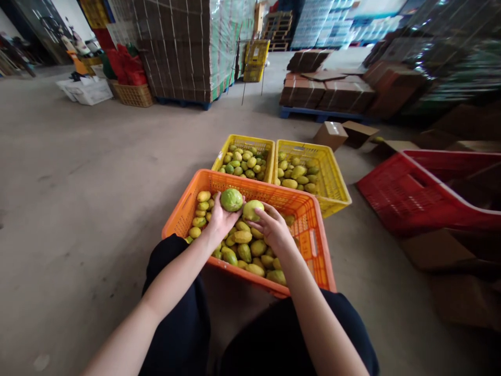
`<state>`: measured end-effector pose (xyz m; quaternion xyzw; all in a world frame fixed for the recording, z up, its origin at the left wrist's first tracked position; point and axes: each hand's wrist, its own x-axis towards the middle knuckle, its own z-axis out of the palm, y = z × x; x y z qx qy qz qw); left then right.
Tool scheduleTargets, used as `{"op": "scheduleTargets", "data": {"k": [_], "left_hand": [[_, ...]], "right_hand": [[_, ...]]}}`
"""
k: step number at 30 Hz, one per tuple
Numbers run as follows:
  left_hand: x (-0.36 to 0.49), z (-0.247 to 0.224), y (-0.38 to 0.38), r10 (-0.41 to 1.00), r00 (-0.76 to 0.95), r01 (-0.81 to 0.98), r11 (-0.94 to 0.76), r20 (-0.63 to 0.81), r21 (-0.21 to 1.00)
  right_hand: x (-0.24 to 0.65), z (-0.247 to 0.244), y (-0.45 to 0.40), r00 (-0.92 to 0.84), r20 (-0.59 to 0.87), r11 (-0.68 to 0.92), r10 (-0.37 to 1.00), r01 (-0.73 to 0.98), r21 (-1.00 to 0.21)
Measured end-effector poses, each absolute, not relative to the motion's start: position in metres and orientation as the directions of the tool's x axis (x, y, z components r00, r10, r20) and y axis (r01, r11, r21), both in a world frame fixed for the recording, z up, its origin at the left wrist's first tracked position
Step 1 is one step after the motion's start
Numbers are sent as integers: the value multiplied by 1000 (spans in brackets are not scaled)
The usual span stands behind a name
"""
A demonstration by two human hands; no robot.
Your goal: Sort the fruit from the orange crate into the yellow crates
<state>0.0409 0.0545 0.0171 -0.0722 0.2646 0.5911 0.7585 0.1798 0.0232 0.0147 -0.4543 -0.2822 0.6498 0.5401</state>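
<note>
An orange crate point(183, 206) full of yellow-green fruits point(242, 237) stands between my knees. Above it, my left hand point(222, 218) holds a green fruit point(231, 200) in its fingers. Close beside, a yellower fruit point(252, 210) is gripped by my right hand point(273, 225), thumb on its near side. The two held fruits are side by side with a small gap. Both hands are over the middle of the crate, and part of the heap is hidden beneath them.
Beyond the orange crate stand two yellow crates point(250, 140) point(332, 183) with more fruits. A red crate point(391, 198) and cardboard boxes point(331, 134) are on the right. Farther back are wrapped stacks point(176, 52) and a blue pallet point(301, 113).
</note>
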Motion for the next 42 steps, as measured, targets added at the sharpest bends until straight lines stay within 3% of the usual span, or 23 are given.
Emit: {"op": "scheduleTargets", "data": {"k": [10,18,24,29,33,37,42], "left_hand": [[44,18,53,828,166,-928,316,-535,200],[44,22,41,881,215,-944,298,-422,143],[46,22,34,878,271,-933,340,-395,115],[52,15,33,906,215,-921,313,-365,233],[54,8,32,938,219,-879,309,-269,363],[55,8,30,931,301,-852,360,-209,379],[55,9,26,920,303,-826,384,-248,413]], "right_hand": [[179,8,29,-64,-498,-448,865,-543,-710],[176,18,22,-78,-446,-406,891,-577,-709],[171,19,18,88,-187,-126,979,-461,-879],[169,11,13,219,74,101,973,-111,-989],[165,3,11,231,240,210,943,146,-967],[165,-8,12,99,377,327,921,333,-885],[166,-11,10,-108,460,462,881,403,-790]]}}
